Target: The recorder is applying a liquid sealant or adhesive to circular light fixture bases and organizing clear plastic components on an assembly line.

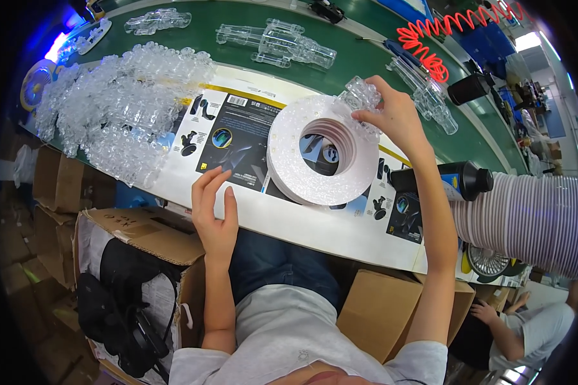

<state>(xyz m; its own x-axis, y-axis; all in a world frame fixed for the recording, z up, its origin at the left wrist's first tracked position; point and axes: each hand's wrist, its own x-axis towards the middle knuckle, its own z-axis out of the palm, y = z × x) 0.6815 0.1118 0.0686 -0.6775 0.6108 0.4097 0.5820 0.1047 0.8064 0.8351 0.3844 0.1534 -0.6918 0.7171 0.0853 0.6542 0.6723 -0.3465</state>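
Clear piece (359,95): one, upper centre-right of the frame, at the upper right edge of the ring stack. Pinched between thumb and fingers of the right hand (395,119); gripped by its near side, apparently so that it is steadied against the ring beneath.

Ring stack (286,160): white, speckled, centre of the frame. Laid flat, hole upward; a broad, steady rest seems to be given by this.

Left hand (215,215): empty, centre-left, in front of the ring stack and apart from it. Fingers are spread and thumb held off, as if kept free for support.

Printed sheet (237,138): spread under the ring stack, across the middle of the frame; probably laid to guard the bench (359,54), green.

Clear pile (122,102): many pieces, heaped at left; presumably massed there to be within reach of the left side.

Clear bodies (279,45): three, laid singly along the top and upper right, well apart from one another, perhaps so that tangling is avoided.

Bottle (465,181): black, right of centre, partly hidden by the right forearm; whether it is stood or laid cannot be told.

Ring column (526,215): white, right edge, many rings nested, likely for compact keeping.
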